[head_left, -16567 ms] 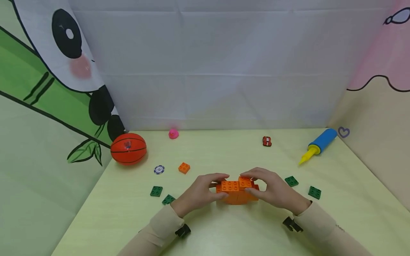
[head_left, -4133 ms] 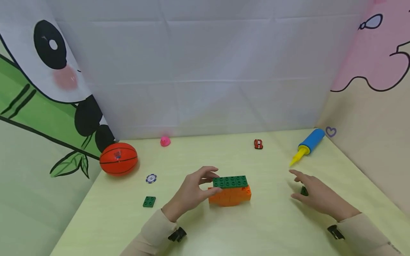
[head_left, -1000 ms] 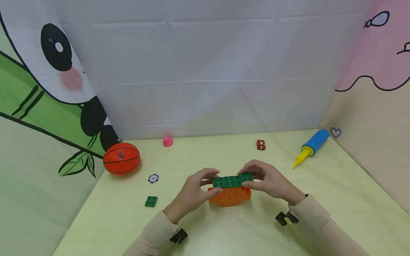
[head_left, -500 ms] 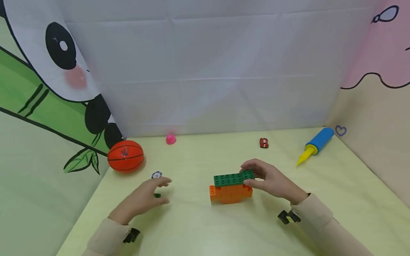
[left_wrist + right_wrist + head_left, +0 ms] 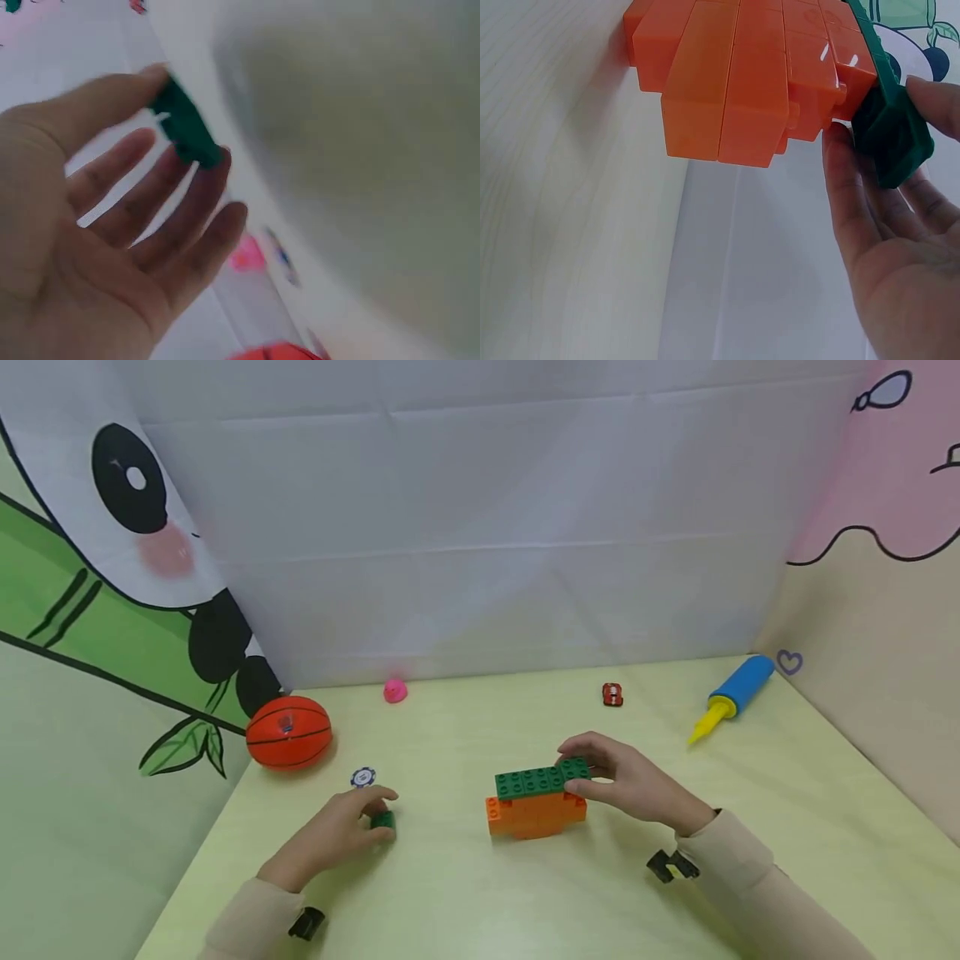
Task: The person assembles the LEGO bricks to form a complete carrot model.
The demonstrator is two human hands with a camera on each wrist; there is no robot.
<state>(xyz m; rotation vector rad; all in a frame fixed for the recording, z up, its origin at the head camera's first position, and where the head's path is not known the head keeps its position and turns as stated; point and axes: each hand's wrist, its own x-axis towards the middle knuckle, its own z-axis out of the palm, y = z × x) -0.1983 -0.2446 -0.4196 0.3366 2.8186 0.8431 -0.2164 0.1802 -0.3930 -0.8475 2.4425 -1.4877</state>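
My left hand [image 5: 333, 833] pinches a small green building brick [image 5: 386, 821] between thumb and fingertips at the table's left. In the left wrist view this green brick [image 5: 184, 124] shows edge-on and a little blurred. My right hand [image 5: 637, 783] holds the end green brick [image 5: 576, 767] of a green row [image 5: 527, 783] lying along the top of an orange brick build [image 5: 538, 817]. The right wrist view shows the stepped orange blocks [image 5: 757, 82] and the hollow underside of the end green brick [image 5: 892, 139], which juts past the orange.
A poker chip [image 5: 363, 777] lies just beyond my left hand, with a red toy basketball [image 5: 288, 732] farther left. At the back are a pink rubber duck [image 5: 395, 691] and a red toy car [image 5: 612, 694]. A blue-and-yellow pump [image 5: 731, 697] lies at the right edge.
Green bricks now top the orange build, the last placed by my right hand. My left hand has left the build, moved left and taken hold of the loose green brick.
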